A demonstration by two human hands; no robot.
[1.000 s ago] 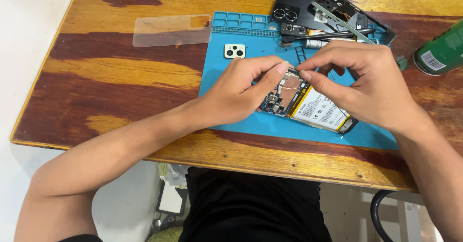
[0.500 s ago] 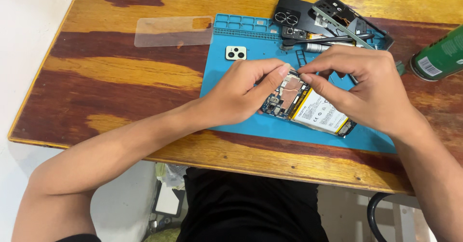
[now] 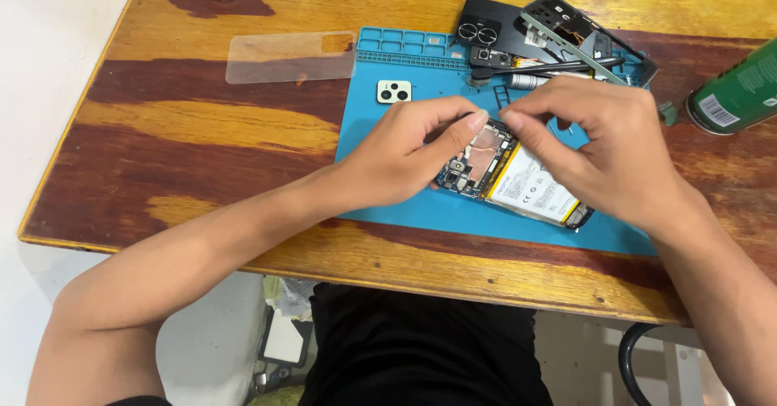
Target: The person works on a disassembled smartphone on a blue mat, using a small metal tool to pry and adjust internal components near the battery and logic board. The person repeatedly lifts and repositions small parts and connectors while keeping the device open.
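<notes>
Worn wooden table (image 3: 202, 123), dark stains; blue mat (image 3: 388, 204) on it. Opened phone (image 3: 518, 181) on mat. Left hand (image 3: 405, 151), right hand (image 3: 603, 143) fingertips pinched together over its board; held part too small to tell. White floor beyond.

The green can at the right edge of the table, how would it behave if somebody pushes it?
The green can seems to lie on its side on the wooden table, so it would probably roll easily. It is near the table edge and might fall off. Its smooth round body may be slippery to grasp.
</notes>
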